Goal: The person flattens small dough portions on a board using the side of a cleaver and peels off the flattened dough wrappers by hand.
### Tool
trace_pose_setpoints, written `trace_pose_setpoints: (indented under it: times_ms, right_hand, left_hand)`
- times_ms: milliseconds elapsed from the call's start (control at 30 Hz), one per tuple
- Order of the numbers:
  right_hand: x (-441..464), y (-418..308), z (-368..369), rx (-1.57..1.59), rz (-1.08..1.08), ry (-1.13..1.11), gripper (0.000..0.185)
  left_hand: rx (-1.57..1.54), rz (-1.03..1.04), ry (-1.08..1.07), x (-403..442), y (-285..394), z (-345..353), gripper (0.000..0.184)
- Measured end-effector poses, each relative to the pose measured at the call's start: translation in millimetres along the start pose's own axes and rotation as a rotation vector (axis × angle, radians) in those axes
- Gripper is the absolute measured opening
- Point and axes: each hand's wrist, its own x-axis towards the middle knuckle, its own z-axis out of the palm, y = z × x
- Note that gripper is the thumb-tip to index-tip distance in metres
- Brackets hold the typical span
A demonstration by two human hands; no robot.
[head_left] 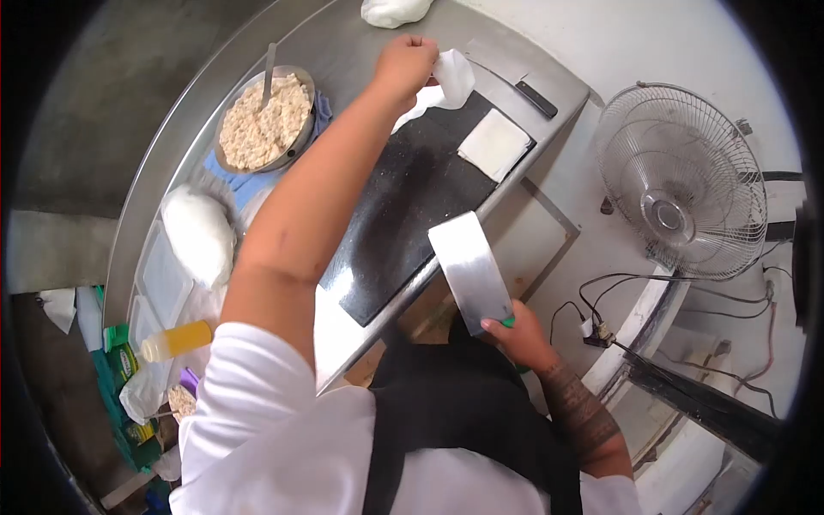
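Observation:
My left hand [407, 70] reaches far over the steel table, its fingers closed on a thin, limp white sheet [455, 77] that hangs down toward the black cutting board [412, 189]. Whether the sheet is dough or plastic I cannot tell. At the board's far right corner lies a stack of square white wrappers [495, 146]. My right hand [521, 336] grips a cleaver [472, 270] with a green handle, held in front of my apron beside the board's near edge. The broad blade points up and away from me, apart from the board.
A metal bowl [302, 148] of pale, lumpy filling [257, 129] with a spoon stands on a blue cloth. White bags [199, 236] and a yellow bottle [178, 340] are on the left. Beyond the board lies a black-handled knife [537, 99]. A fan [669, 215] and cables stand right.

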Motion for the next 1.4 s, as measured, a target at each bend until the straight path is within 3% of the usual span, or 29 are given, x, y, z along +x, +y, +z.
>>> trace_pose_setpoints:
  times_ms: [67, 133, 167, 200, 300, 400, 533, 600, 767, 867, 967, 1067, 1200, 1400]
  right_hand:
    - [-13.3, 11.3, -6.5, 0.027, 0.018, 0.053, 0.047]
    - [-18.0, 17.1, -14.0, 0.055, 0.079, 0.068, 0.046]
    - [-21.8, 18.3, -18.7, 0.068, 0.133, 0.054, 0.046]
    - [-25.4, 17.3, -23.7, 0.077, 0.186, 0.04, 0.046]
    - [-26.4, -0.3, -33.0, 0.01, 0.077, 0.052, 0.046]
    - [-2.1, 3.3, -22.1, -0.048, 0.022, 0.049, 0.043]
    - [38.6, -35.9, 19.0, -0.027, -0.14, -0.144, 0.036]
    - [52.4, -71.8, 57.0, 0.015, -0.122, -0.272, 0.029]
    - [63.0, -157.4, 179.3, -0.283, -0.387, -0.561, 0.032]
    - [82.7, -171.3, 257.7, -0.624, -0.896, -0.592, 0.03]
    - [67.4, -210.2, 326.8, -0.834, -0.959, -0.633, 0.021]
    - [54.0, -238.0, 374.1, -1.017, -1.099, -0.6, 0.016]
    - [39.4, -265.6, 399.7, -1.159, -1.243, -0.587, 0.014]
    - [56.0, -235.5, 420.2, -1.153, -1.2, -0.628, 0.014]
  left_hand:
    - [0.141, -0.099, 0.058, 45.7, -53.0, 3.3, 0.034]
    - [0.404, -0.01, 0.187, 87.0, -150.9, -10.8, 0.028]
    - [0.661, 0.148, 0.365, 60.5, -156.9, -12.2, 0.032]
    - [0.594, 0.174, 0.385, 40.3, -155.6, -15.3, 0.032]
    - [0.469, 0.318, 0.383, -35.9, -156.2, -30.2, 0.031]
    - [0.484, 0.291, 0.283, -148.3, -164.0, -71.1, 0.022]
    - [0.475, -0.016, 0.326, -298.7, -177.1, -155.1, 0.017]
    - [0.696, 0.108, 0.403, -365.3, -187.9, -205.2, 0.012]
    - [1.041, 0.079, 0.946, -484.4, -207.0, -322.7, 0.014]
    - [1.102, -0.099, 1.318, -512.8, -212.1, -366.3, 0.041]
    - [0.753, -0.126, 1.27, -518.2, -233.2, -398.8, 0.045]
    - [0.719, -0.259, 1.146, -515.9, -225.9, -416.7, 0.032]
    - [0.728, -0.16, 1.151, -519.4, -230.1, -421.2, 0.027]
    - [0.711, -0.144, 1.118, -528.9, -230.9, -422.1, 0.024]
